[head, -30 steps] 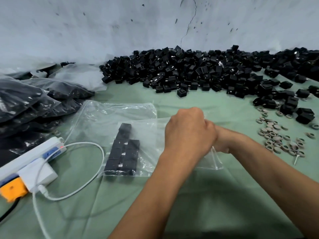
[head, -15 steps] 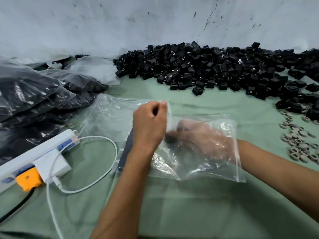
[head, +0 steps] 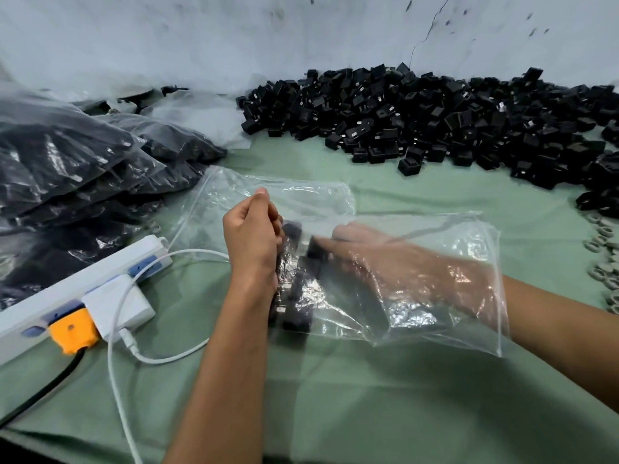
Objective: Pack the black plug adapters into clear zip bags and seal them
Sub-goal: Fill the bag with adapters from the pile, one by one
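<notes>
A clear zip bag lies on the green cloth with its mouth to the right. Several black plug adapters sit in a row at its left end. My left hand grips that left end of the bag with curled fingers, right beside the adapters. My right hand is inside the bag up to the wrist, fingers stretched out, their tips touching an adapter; it is blurred through the plastic. A big loose pile of black adapters lies along the wall behind.
Another empty clear bag lies under and behind the first. Filled bags of adapters are stacked at left. A white power strip with a charger and white cable lies front left. Small grey rings lie at right.
My hands parted from the bag's edge. My right hand slid into the bag and reached deeper to the adapters. My left hand moved to the bag's left end. The view shifted left.
</notes>
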`<action>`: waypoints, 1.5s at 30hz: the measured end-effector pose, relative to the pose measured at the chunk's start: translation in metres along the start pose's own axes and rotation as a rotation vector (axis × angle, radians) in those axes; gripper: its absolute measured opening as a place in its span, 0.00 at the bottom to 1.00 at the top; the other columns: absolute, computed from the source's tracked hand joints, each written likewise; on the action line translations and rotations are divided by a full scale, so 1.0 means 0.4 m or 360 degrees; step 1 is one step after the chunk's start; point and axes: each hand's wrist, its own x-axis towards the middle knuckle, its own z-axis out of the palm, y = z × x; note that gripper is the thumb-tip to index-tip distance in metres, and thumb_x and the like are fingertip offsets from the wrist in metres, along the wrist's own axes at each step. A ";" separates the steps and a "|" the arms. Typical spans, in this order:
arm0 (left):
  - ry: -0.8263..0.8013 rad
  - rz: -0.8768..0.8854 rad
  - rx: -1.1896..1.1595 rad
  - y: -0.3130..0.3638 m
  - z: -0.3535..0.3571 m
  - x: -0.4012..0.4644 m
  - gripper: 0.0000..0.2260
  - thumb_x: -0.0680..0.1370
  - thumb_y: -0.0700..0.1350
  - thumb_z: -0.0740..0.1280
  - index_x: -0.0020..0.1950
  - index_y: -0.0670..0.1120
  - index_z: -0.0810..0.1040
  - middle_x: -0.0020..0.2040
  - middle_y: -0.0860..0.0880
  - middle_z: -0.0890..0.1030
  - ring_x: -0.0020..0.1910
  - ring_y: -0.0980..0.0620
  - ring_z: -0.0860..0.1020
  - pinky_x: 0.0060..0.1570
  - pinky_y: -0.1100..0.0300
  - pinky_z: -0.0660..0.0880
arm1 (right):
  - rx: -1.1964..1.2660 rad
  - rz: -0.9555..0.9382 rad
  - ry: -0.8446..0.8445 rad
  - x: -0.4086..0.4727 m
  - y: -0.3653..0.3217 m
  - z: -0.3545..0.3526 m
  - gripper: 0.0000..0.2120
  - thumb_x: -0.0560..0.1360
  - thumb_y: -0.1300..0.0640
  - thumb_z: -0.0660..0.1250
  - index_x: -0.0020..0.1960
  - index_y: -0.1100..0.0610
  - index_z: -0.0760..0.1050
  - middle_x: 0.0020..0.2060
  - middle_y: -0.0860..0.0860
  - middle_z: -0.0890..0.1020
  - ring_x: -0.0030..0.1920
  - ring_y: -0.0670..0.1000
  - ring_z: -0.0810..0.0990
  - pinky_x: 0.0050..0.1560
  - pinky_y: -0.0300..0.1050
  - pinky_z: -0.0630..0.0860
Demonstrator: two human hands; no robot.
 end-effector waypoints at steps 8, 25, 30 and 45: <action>0.0010 -0.0025 -0.0033 0.002 -0.004 0.000 0.23 0.84 0.48 0.62 0.28 0.51 0.70 0.26 0.50 0.69 0.23 0.54 0.62 0.20 0.65 0.59 | 0.0087 -0.0046 -0.0023 0.013 0.013 0.026 0.10 0.80 0.45 0.66 0.55 0.50 0.77 0.44 0.46 0.77 0.45 0.46 0.77 0.50 0.44 0.74; -0.0040 0.0222 0.0480 -0.011 0.002 -0.019 0.21 0.84 0.50 0.62 0.33 0.41 0.69 0.28 0.46 0.69 0.24 0.53 0.66 0.28 0.57 0.64 | 0.0169 -0.0083 0.0067 -0.066 0.006 -0.018 0.26 0.83 0.63 0.60 0.80 0.50 0.62 0.58 0.41 0.75 0.59 0.45 0.73 0.67 0.46 0.72; -0.0136 0.0626 0.1130 -0.011 0.071 -0.076 0.23 0.83 0.51 0.63 0.30 0.47 0.65 0.24 0.54 0.67 0.27 0.57 0.67 0.29 0.59 0.60 | 0.0228 -0.0202 0.0376 -0.192 0.042 -0.070 0.20 0.79 0.65 0.66 0.70 0.64 0.75 0.63 0.64 0.81 0.63 0.65 0.81 0.63 0.67 0.78; -0.0932 0.0651 0.1829 -0.117 0.375 -0.309 0.19 0.73 0.63 0.69 0.41 0.48 0.70 0.45 0.45 0.80 0.47 0.40 0.79 0.40 0.53 0.68 | 0.0476 0.1062 0.0805 -0.250 0.283 -0.111 0.15 0.74 0.71 0.63 0.47 0.56 0.84 0.42 0.51 0.86 0.42 0.47 0.81 0.47 0.38 0.75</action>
